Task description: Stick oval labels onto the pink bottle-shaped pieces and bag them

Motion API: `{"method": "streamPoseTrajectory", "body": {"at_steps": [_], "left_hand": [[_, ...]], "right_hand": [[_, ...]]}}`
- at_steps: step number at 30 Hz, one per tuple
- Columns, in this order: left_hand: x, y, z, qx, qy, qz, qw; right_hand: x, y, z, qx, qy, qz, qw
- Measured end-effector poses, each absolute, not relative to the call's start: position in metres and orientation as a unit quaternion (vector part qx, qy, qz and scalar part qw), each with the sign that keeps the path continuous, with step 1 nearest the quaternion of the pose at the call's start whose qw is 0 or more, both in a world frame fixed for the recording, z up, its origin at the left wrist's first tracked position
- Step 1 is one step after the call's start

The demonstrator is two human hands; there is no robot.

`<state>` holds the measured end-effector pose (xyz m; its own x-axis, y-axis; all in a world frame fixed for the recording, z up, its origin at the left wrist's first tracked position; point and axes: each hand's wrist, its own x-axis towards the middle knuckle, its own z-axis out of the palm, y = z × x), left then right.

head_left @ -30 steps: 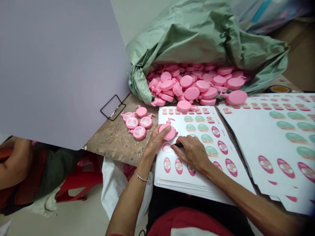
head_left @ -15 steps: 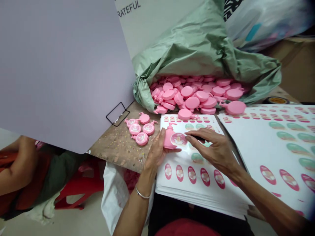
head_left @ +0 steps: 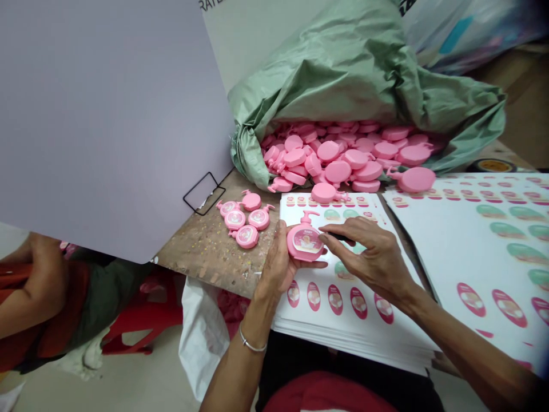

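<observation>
Pink pump bottle [head_left: 303,242] lies in the left hand [head_left: 277,266], whose fingers and thumb curl closed around its edges, holding it just above the label sheets. An oval label with a baby picture sits on its face. The right hand [head_left: 364,254] reaches in from the side, its fingertips [head_left: 322,230] touching the label's upper edge. A dark slim tool [head_left: 338,236] is tucked under its fingers, though the tool's tip is hidden.

Just left of the hands, on a speckled wooden table [head_left: 206,257], four labelled bottles [head_left: 242,220] lie face up beside one plain pink bottle [head_left: 251,201]. Far more bare bottles [head_left: 338,160] spill from a green woven sack [head_left: 343,74], with a few lying loose at its mouth. Rows of pink oval labels [head_left: 335,299] remain on the top sheet of a stack [head_left: 351,343], and a second sheet pile [head_left: 450,257] on the right carries more.

Small print on the labels is too tiny to read. On the white board behind the sack, cut-off letters [head_left: 208,5] show "RATE". Beside the table, a co-worker's arm [head_left: 36,283] rests near a red stool [head_left: 141,320].
</observation>
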<state>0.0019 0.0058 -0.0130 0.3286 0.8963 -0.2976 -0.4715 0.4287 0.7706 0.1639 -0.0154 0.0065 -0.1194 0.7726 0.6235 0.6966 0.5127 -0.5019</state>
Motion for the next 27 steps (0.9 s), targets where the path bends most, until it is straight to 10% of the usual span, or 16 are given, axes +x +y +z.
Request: {"method": "streamPoseTrajectory", "body": {"at_steps": [27], "left_hand": [[0.0035, 0.0044, -0.0075, 0.301, 0.352, 0.452, 0.762]], "right_hand": [[0.1624, -0.0154, 0.0098, -0.503, -0.747, 0.052, 0.432]]}}
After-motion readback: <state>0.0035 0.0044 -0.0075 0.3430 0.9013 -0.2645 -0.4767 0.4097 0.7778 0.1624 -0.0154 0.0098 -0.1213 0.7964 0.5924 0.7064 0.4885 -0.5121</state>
